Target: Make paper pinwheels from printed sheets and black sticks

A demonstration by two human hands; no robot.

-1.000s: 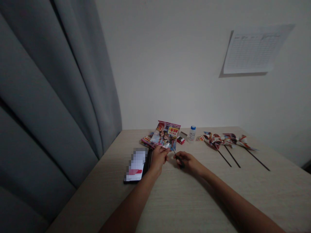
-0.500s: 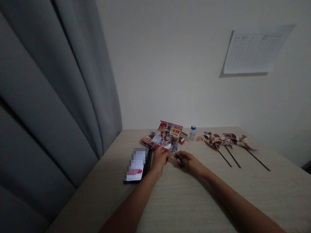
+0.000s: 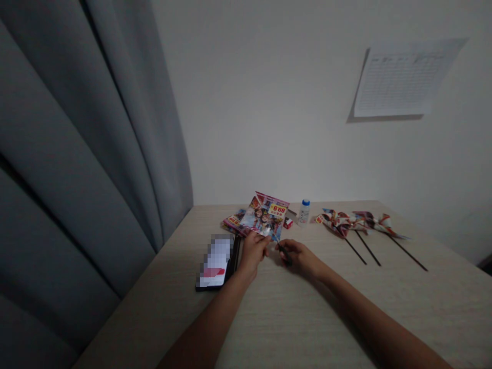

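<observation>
My left hand (image 3: 252,253) pinches the lower edge of a glossy printed sheet (image 3: 266,218), which has a yellow "6.68" price label and stands tilted above the table. My right hand (image 3: 299,257) grips a pair of black-handled scissors (image 3: 283,251). Their thin blades reach up to the sheet's lower right edge, touching it or very close. Part of the handles lies hidden inside my fingers. A second printed sheet (image 3: 234,223) lies flat on the table behind my left hand, partly covered by the raised one.
A phone with a pixelated screen (image 3: 215,261) and a thin black object (image 3: 235,251) lie left of my hands. Further back stand a small white bottle (image 3: 305,211) and a small red box (image 3: 287,223). Several paper pinwheels on black sticks (image 3: 342,224) lie at right. A curtain (image 3: 84,143) hangs left.
The printed sheet has turned slightly clockwise in my left hand and covers more of the red box. My right hand and the scissors have barely moved.
</observation>
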